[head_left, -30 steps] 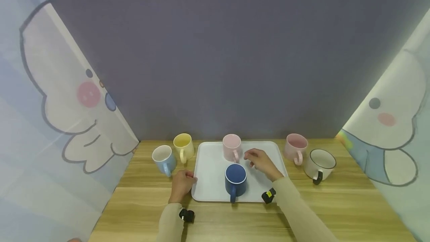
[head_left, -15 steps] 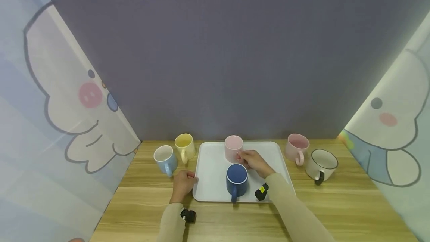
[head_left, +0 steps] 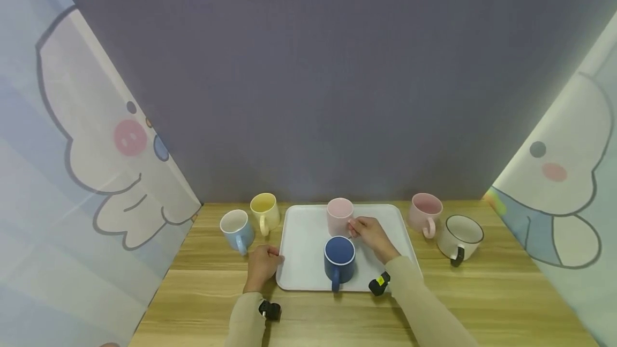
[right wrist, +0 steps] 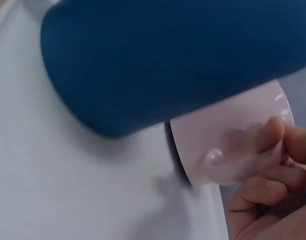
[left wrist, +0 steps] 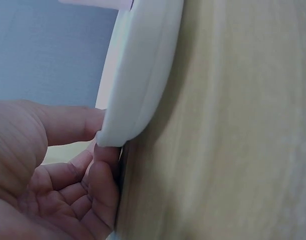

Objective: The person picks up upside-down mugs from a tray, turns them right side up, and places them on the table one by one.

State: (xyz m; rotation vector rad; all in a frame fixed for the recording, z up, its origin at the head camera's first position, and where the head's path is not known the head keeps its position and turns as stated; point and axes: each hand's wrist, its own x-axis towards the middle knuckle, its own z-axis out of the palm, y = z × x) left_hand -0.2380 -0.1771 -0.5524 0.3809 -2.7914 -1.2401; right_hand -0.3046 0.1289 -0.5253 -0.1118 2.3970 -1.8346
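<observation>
On the white tray point(head_left: 303, 261) stand a pale pink mug point(head_left: 338, 219) at the back and a dark blue mug point(head_left: 339, 266) in front of it. My right hand point(head_left: 371, 233) pinches the pink mug's handle point(right wrist: 215, 157) between thumb and fingers. In the right wrist view the blue mug point(right wrist: 173, 60) hides part of the pink one; whether the pink mug's base touches the tray, I cannot tell. My left hand point(head_left: 262, 266) grips the tray's left rim, thumb on top and a finger beneath, as the left wrist view shows on the tray edge point(left wrist: 142, 75).
Left of the tray are a light blue mug point(head_left: 239, 233) and a yellow mug point(head_left: 265, 213). To its right stand a darker pink mug point(head_left: 424, 213) and a white mug point(head_left: 460, 237) with a black handle. A grey wall point(head_left: 308, 95) rises behind the wooden table point(head_left: 318, 320).
My right hand has moved left and taken hold of the pink mug's handle. That mug has shifted slightly right and towards me. The left hand stays at the tray rim.
</observation>
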